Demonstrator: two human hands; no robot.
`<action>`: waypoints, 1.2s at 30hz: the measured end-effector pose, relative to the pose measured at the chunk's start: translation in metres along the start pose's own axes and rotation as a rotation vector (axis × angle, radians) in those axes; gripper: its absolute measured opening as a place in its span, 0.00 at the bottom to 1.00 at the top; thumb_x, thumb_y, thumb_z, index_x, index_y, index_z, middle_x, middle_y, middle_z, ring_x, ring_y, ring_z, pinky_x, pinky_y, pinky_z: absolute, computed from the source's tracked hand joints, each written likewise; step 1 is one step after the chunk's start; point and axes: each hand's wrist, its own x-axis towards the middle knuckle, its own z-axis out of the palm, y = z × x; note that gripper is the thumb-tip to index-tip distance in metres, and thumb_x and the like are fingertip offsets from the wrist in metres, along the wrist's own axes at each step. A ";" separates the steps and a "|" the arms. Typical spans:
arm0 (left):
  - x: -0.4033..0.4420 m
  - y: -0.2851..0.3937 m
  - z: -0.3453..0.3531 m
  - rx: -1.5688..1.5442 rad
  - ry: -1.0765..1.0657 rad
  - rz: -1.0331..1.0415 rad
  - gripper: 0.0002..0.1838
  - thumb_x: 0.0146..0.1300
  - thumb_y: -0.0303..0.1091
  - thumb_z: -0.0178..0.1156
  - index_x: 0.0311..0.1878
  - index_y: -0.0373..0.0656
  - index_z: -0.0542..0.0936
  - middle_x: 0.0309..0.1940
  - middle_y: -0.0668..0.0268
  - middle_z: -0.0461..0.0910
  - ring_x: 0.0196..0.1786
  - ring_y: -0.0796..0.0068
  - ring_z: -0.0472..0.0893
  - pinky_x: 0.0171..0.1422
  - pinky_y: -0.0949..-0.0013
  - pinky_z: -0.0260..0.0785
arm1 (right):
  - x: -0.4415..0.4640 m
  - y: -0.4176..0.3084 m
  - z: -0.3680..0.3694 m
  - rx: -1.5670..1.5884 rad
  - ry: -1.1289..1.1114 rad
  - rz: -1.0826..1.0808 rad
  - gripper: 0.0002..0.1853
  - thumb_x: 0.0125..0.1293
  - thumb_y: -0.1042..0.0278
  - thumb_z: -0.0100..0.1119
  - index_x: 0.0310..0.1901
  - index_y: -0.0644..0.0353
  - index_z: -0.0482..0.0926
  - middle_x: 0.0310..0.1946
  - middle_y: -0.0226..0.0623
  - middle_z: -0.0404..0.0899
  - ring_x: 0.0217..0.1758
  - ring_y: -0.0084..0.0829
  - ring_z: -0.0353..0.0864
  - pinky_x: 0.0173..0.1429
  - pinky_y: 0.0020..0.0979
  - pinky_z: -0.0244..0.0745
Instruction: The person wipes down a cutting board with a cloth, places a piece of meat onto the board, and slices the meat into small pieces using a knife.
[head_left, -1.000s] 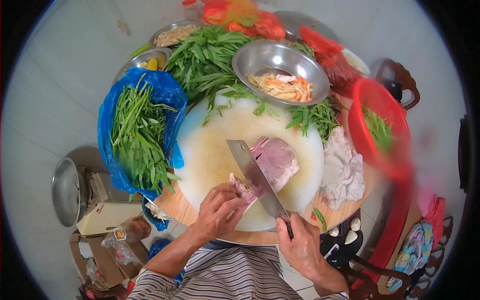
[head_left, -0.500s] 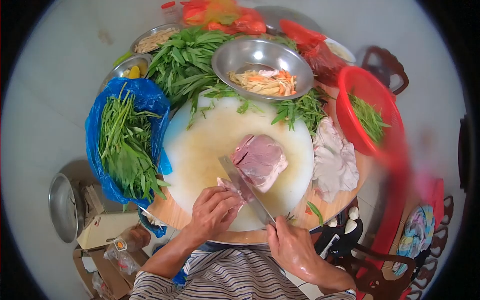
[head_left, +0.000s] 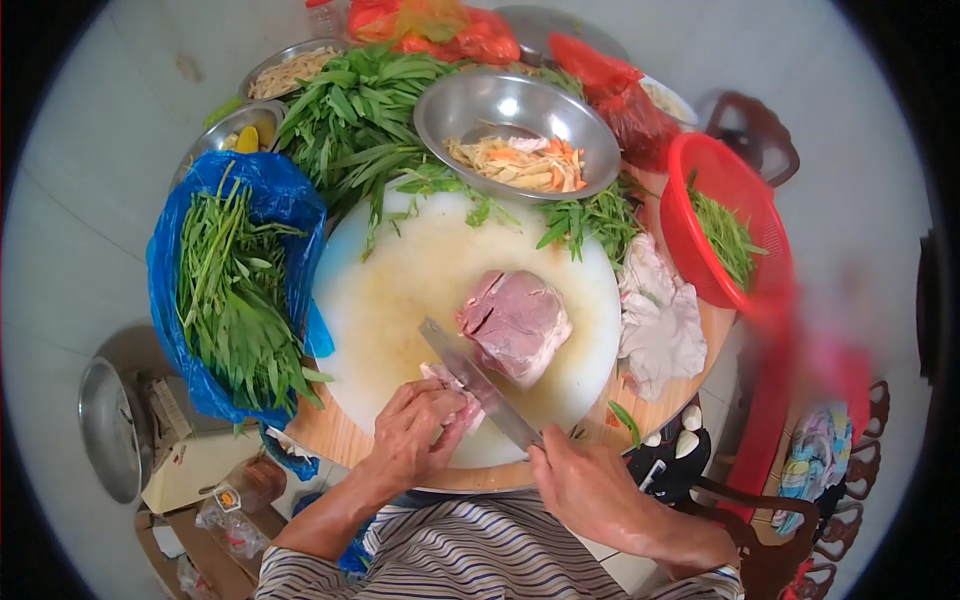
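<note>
A white round cutting board (head_left: 375, 290) lies on the wooden table in front of me. My right hand (head_left: 580, 490) grips the handle of a cleaver (head_left: 470, 375), its blade slanting up to the left. Against the blade's left side, my left hand (head_left: 420, 430) presses a small strip of pale pink meat (head_left: 455, 392) to the board with bent fingers. Just beyond the blade sits a large chunk of raw meat (head_left: 515, 320) with fat along its lower edge. The blade's lower edge and the exact cut are partly hidden.
A steel bowl of shredded food (head_left: 440, 110) stands behind the board, beside leafy greens (head_left: 350, 130). On the left is a blue bag (head_left: 165, 290) of greens. To the right are a pale piece of skin or fat (head_left: 660, 330) and a red basket (head_left: 690, 220).
The cleaver has shifted slightly left and tilted flatter. My left hand has moved a little left with the meat strip. The whole view has drifted slightly.
</note>
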 end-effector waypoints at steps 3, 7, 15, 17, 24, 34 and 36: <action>0.001 -0.002 -0.002 -0.031 -0.004 0.002 0.22 0.52 0.22 0.80 0.50 0.44 0.85 0.43 0.63 0.89 0.50 0.56 0.88 0.55 0.58 0.82 | 0.028 -0.006 0.012 0.051 0.080 -0.080 0.10 0.79 0.70 0.55 0.45 0.72 0.70 0.22 0.55 0.82 0.26 0.59 0.86 0.28 0.53 0.80; 0.000 -0.001 0.001 -0.045 0.039 -0.022 0.19 0.53 0.22 0.80 0.48 0.43 0.86 0.44 0.62 0.89 0.51 0.55 0.88 0.56 0.57 0.82 | 0.047 -0.008 0.021 -0.011 0.104 -0.093 0.09 0.77 0.72 0.55 0.45 0.72 0.71 0.22 0.56 0.83 0.26 0.59 0.87 0.29 0.53 0.82; -0.005 -0.001 0.003 -0.047 0.061 -0.061 0.20 0.54 0.21 0.79 0.50 0.43 0.85 0.44 0.60 0.89 0.50 0.53 0.88 0.55 0.56 0.83 | -0.024 -0.011 0.006 -0.140 -0.058 0.048 0.12 0.79 0.72 0.55 0.47 0.77 0.70 0.21 0.55 0.80 0.25 0.57 0.86 0.28 0.52 0.80; -0.005 -0.002 0.003 -0.061 0.053 -0.065 0.19 0.55 0.21 0.79 0.50 0.42 0.85 0.44 0.60 0.90 0.50 0.52 0.88 0.55 0.55 0.83 | -0.014 -0.009 0.007 -0.127 -0.063 0.041 0.13 0.77 0.72 0.56 0.48 0.79 0.71 0.21 0.56 0.80 0.25 0.58 0.86 0.28 0.51 0.80; -0.004 0.000 0.001 -0.024 0.053 -0.047 0.19 0.55 0.20 0.78 0.48 0.42 0.84 0.43 0.60 0.90 0.50 0.51 0.88 0.55 0.54 0.83 | 0.060 -0.008 0.031 -0.070 0.159 -0.153 0.16 0.73 0.76 0.56 0.53 0.84 0.71 0.20 0.56 0.80 0.25 0.60 0.87 0.29 0.53 0.82; -0.009 0.001 -0.001 -0.024 0.071 -0.076 0.22 0.55 0.20 0.79 0.52 0.43 0.83 0.45 0.59 0.88 0.49 0.50 0.87 0.55 0.54 0.82 | 0.015 -0.016 0.014 -0.115 -0.046 -0.020 0.09 0.74 0.76 0.54 0.46 0.77 0.72 0.22 0.58 0.83 0.27 0.62 0.88 0.31 0.55 0.83; -0.007 0.000 -0.002 -0.003 0.083 -0.056 0.22 0.55 0.20 0.78 0.52 0.43 0.83 0.45 0.59 0.88 0.49 0.50 0.87 0.54 0.54 0.82 | 0.040 -0.017 0.023 -0.088 0.035 -0.106 0.10 0.74 0.75 0.52 0.46 0.77 0.72 0.23 0.58 0.83 0.28 0.62 0.88 0.32 0.55 0.83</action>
